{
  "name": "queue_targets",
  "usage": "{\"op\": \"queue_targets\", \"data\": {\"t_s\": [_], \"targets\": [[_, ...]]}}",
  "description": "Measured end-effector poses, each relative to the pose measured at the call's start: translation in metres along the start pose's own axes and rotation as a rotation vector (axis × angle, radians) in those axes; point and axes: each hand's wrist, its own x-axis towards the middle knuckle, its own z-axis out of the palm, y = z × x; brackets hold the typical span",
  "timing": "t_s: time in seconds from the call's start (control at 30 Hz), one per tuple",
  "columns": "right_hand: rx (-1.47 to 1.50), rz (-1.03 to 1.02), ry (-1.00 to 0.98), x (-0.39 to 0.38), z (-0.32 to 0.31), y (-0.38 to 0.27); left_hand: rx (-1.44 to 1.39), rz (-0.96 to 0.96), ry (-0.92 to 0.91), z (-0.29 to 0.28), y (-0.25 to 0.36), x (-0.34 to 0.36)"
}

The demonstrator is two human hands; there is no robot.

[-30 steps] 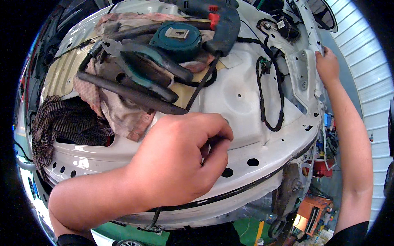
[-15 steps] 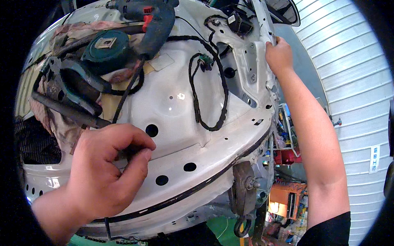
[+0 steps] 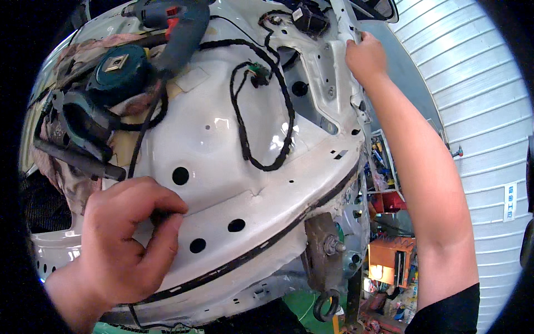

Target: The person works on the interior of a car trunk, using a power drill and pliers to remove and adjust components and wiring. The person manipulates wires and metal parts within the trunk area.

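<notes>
My left hand (image 3: pixel 129 239) hovers over the front part of a white car body (image 3: pixel 214 161), its fingers curled and the thumb and forefinger nearly meeting. Whatever it may hold is hidden inside the curl. At the right side of the body, my right hand (image 3: pixel 368 60) is stretched far out, fingers closed over the panel's edge; the fingertips are partly out of sight. A loop of black taped wiring harness (image 3: pixel 290 111) with a connector (image 3: pixel 259 75) lies on the panel between the hands.
A power drill (image 3: pixel 186 33), a green tape measure (image 3: pixel 119 72) and a black-handled tool (image 3: pixel 83 125) lie on a stained cloth (image 3: pixel 61 161) at the left. A metal clamp with a ring (image 3: pixel 325 250) hangs at the front edge. An orange box (image 3: pixel 389 261) stands below right.
The car body and the tools have shifted left and slightly up in the picture. My hands keep much the same poses, the right still at the panel's edge.
</notes>
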Motion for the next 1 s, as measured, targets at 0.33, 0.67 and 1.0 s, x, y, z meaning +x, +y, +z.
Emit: {"op": "queue_targets", "data": {"t_s": [0.33,0.67,1.0], "targets": [[0.081,0.015,0.028,0.015,0.033,0.029,0.334,0.433,-0.011,0.002,0.043,-0.005],[0.003,-0.003,0.043,0.041,0.042,0.041,-1.254,-0.496,0.177,0.184,0.078,-0.136],[-0.828,-0.6,-0.072,0.066,0.01,0.042,-2.08,0.147,0.42,0.264,0.065,-0.091]]}}
